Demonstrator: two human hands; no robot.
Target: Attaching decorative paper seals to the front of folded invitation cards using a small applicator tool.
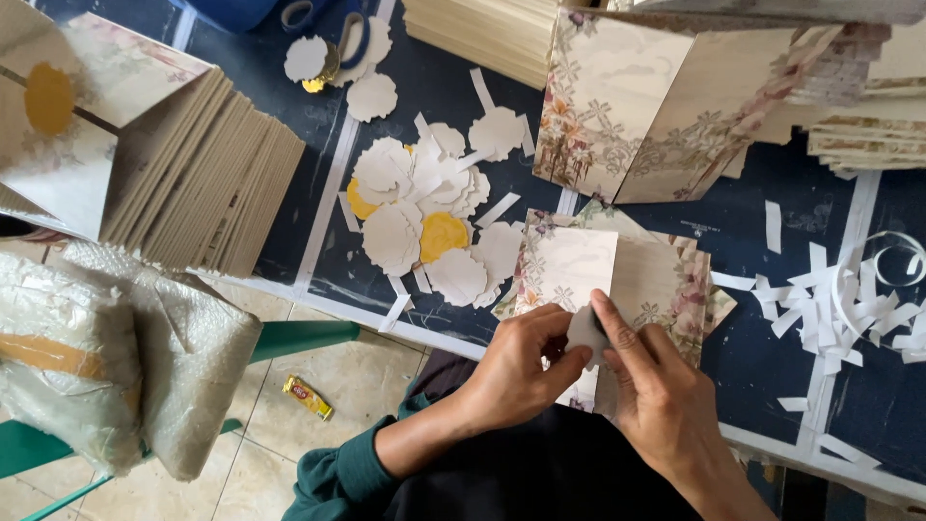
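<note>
My left hand [526,367] and my right hand [651,381] meet at the table's near edge, both pinching a small grey-white scalloped paper sticker [585,330]. Right under them lies a folded floral card [579,265] with a cream middle panel. To the left of the card sits a heap of scalloped round paper seals [424,207], white backs up, a few showing gold faces.
A fanned stack of folded cards [207,174] fills the left. More floral cards [656,106] and stacks stand at the back right. White paper strips [849,314] litter the right. A bubble-wrapped bundle [106,357] rests on a green stool; scissors [333,24] lie at the back.
</note>
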